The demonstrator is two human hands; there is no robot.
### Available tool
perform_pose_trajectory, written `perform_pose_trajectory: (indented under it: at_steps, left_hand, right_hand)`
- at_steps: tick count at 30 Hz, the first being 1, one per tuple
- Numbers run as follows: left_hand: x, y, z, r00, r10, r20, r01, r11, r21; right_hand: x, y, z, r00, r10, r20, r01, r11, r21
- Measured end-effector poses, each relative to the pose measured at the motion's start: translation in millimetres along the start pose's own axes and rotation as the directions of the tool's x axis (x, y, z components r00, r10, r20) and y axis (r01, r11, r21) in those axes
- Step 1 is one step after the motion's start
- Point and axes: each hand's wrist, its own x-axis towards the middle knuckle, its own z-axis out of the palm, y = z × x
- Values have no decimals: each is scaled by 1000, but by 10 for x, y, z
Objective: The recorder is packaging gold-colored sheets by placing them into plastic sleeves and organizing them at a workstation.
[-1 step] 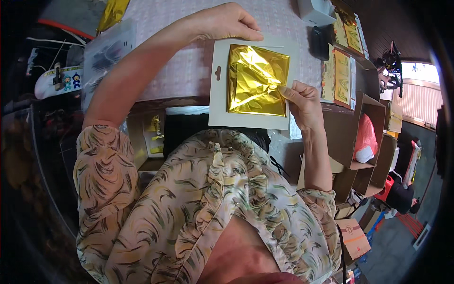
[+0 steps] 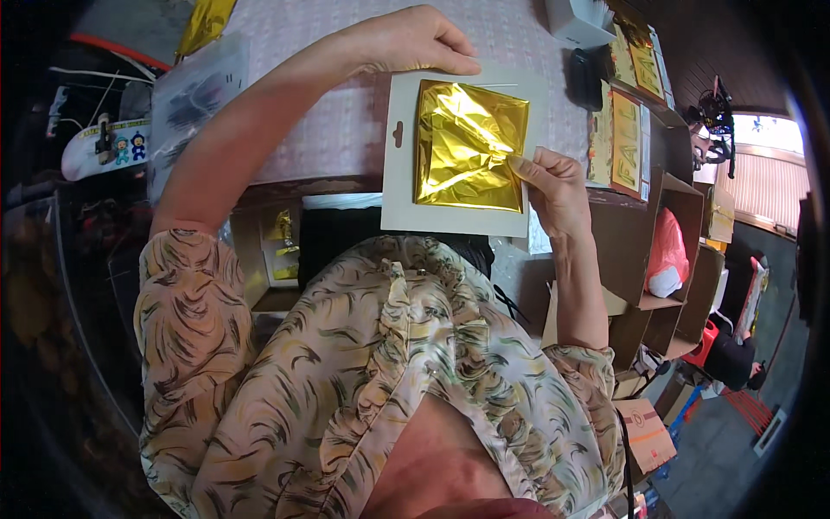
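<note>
A white backing card (image 2: 399,186) with a hang slot in its left side is held up in front of me at the table's near edge. On its face lies a folded, shiny gold foil sheet (image 2: 462,143), creased toward its right side. My left hand (image 2: 424,39) reaches over the far edge of the card and grips it there with curled fingers; the fingertips are partly hidden. At the right edge, my right hand (image 2: 556,186) pinches card and foil together, its thumb lying on the gold foil and the other fingers behind or folded in.
A table with a pale patterned cover (image 2: 320,130) lies beyond. On it are a clear plastic bag (image 2: 194,95), printed packs with gold foil (image 2: 624,143), a black object (image 2: 584,78) and a white box (image 2: 577,19). Cardboard boxes (image 2: 618,246) stand at the right, one holding a red bag (image 2: 667,255).
</note>
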Motion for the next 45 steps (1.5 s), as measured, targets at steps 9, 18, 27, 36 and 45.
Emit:
perform_pose_trajectory:
  at_steps: [9,18,27,36,45]
  left_hand:
    - [-109,-135,-28,999,36,-20,-36,998,48]
    - [-168,-21,-144,996,-80,-51,79,997,-16]
    - [-265,90,-75,979,122,-164,-70,954,293]
    - [14,73,-58,999,16,34,-21,990,142]
    - [115,-235,38,974,222,-45,-185,894,409]
  right_hand:
    - [115,46,100,999,30,18,-29,997,-76]
    - [193,129,128,1000,-6,-5,5,998,-69]
    - [258,102,249,997,56,57,-48,989,-140]
    - [301,118,359,997,59,50,-51,986,-156]
    - [287,32,409,993,119,21,-109,955,-276]
